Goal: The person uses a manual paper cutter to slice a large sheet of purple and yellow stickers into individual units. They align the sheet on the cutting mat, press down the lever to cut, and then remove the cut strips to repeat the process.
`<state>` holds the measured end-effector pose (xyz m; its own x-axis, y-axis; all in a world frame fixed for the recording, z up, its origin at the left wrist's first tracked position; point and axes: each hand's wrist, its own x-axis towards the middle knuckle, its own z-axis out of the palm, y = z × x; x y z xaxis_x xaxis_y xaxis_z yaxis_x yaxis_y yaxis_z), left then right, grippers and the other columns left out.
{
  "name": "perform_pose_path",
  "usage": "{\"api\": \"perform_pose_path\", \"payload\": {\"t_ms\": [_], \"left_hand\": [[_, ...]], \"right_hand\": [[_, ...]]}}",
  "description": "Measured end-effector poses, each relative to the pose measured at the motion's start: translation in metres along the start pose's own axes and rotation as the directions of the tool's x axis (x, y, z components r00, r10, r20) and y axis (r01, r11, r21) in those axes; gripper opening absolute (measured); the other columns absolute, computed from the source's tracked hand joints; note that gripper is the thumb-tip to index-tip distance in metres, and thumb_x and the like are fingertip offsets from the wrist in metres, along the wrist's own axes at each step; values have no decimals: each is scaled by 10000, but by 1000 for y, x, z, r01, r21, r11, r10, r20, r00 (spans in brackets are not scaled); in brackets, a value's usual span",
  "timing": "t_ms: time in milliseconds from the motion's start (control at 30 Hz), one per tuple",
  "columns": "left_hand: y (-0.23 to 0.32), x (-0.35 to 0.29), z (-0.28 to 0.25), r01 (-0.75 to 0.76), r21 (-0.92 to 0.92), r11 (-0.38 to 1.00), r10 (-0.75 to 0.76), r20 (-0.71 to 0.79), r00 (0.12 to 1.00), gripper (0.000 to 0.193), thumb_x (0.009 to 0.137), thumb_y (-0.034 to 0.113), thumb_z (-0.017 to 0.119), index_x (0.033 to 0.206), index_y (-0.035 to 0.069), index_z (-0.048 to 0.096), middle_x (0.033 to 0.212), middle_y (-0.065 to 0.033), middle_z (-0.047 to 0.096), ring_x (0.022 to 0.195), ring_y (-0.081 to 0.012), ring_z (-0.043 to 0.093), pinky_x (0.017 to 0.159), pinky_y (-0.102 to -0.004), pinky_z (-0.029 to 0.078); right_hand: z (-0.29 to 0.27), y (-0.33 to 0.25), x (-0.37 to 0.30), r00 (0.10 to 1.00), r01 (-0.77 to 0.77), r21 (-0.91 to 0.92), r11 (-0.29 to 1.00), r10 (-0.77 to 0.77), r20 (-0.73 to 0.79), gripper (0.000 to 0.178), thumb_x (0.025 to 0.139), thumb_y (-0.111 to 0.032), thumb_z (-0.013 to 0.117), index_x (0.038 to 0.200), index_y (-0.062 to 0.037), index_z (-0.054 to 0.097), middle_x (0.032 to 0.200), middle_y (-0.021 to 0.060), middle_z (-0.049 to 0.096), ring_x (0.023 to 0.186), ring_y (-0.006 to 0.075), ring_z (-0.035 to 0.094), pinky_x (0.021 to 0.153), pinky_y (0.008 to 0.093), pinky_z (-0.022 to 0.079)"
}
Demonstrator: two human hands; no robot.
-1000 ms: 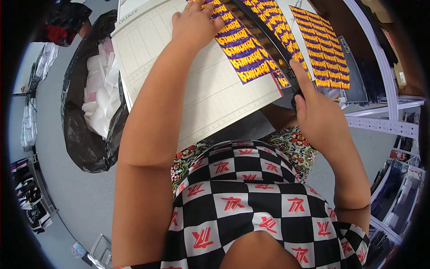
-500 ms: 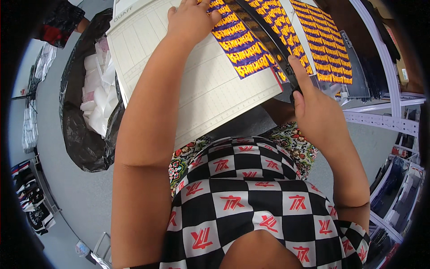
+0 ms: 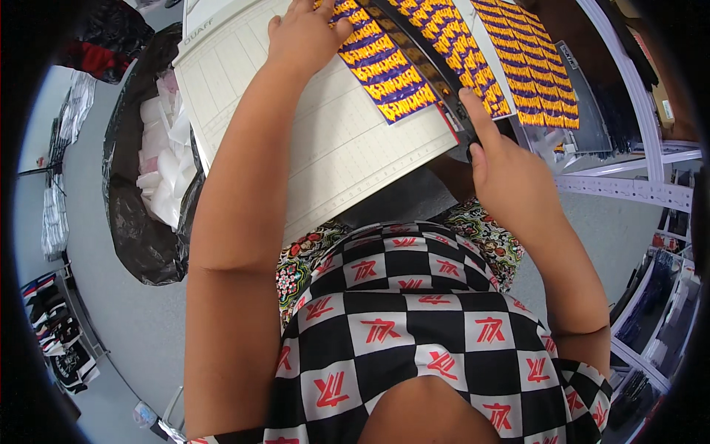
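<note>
A white guillotine paper cutter [image 3: 333,155] with a ruled grid lies tilted across the upper middle. My left hand [image 3: 305,37] rests with fingers spread on its board, fingertips at the left edge of a purple sheet with orange-yellow lettering [image 3: 392,81]. The black blade arm [image 3: 436,55] runs along the cutter's right edge, down close to the board. My right hand [image 3: 514,166] grips the handle at its near end, index finger stretched along the arm; the handle is mostly hidden. Right of the blade lies another part of the printed sheet [image 3: 484,89].
More printed purple sheet [image 3: 529,66] lies farther right. A black bin bag [image 3: 137,240] holding white and pinkish scraps [image 3: 166,177] stands left of the cutter. Metal shelving [image 3: 629,189] fills the right side. At far left, clothes [image 3: 63,333] hang on a rack.
The blade arm has come down a little, with my right hand moving slightly left and down on its handle. My left hand stays on the sheet; the whole view has shifted slightly.
</note>
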<state>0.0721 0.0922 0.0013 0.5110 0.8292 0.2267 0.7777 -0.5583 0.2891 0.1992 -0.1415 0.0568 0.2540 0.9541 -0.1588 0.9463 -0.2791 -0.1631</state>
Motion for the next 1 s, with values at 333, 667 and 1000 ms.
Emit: {"api": "perform_pose_path", "payload": {"t_ms": [333,667,1000], "left_hand": [[43,-53,10,-255,113,960,257,-3,966,826,774,602,456,1288,-32,329,1355,-212,290,1275,-307,269,1014,-475,207],[42,-62,18,-225,146,963,218,60,974,896,757,645,442,1328,-20,256,1383,-211,235,1302,-310,209,1032,-462,184],[43,-60,19,-215,175,961,208,57,977,903,747,649,444,1328,-19,265,1386,-193,244,1306,-302,197,1037,-443,178]], "right_hand": [[4,6,2,996,73,26,997,-71,-57,557,837,-132,460,1341,-178,227,713,175,593,639,338,587,573,436,453],[8,6,2,995,84,-22,996,-85,-48,543,844,-158,450,1338,-130,226,706,174,606,627,309,607,564,411,483],[4,5,3,996,83,5,997,-83,-23,549,840,-157,461,1337,-127,231,723,171,610,636,314,606,576,416,475]]}}
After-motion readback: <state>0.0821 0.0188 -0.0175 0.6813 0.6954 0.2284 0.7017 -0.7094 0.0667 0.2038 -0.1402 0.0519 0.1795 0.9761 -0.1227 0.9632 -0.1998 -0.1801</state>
